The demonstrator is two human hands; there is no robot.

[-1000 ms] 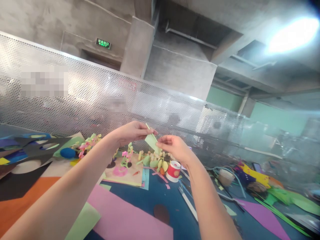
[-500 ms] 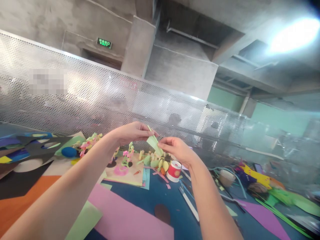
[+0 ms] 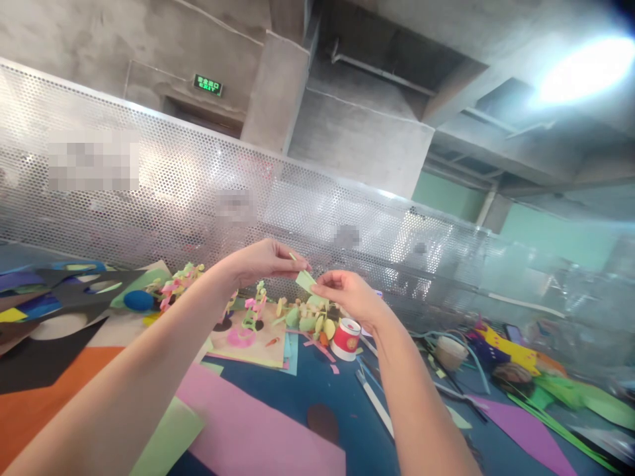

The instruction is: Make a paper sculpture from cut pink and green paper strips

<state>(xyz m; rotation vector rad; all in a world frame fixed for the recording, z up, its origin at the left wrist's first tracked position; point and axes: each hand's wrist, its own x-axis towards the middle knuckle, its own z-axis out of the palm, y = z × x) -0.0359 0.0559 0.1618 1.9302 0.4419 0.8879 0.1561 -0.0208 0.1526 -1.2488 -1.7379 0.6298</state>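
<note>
A small piece of light green paper [image 3: 304,281] is held up in the air between my two hands. My left hand [image 3: 275,259] pinches its upper end, where a thin stick-like edge pokes out past the fingers. At the lower end, the thumb and fingers of my right hand [image 3: 344,291] are closed on the same paper. Below the hands are paper flowers and leaves [image 3: 312,320] in green and yellow. Just under my right hand stands a red and white paper cup [image 3: 346,340].
Large pink paper [image 3: 268,423] and orange paper [image 3: 64,390] cover the near left of the blue table. A white-handled tool [image 3: 374,400] lies near my right forearm. Purple paper [image 3: 526,430] and a beige cup [image 3: 450,352] are further right. A perforated metal screen [image 3: 317,205] stands behind.
The green paper between my hands has shifted and less of it shows below my right fingers. Both hands remain almost in place, still pinching it.
</note>
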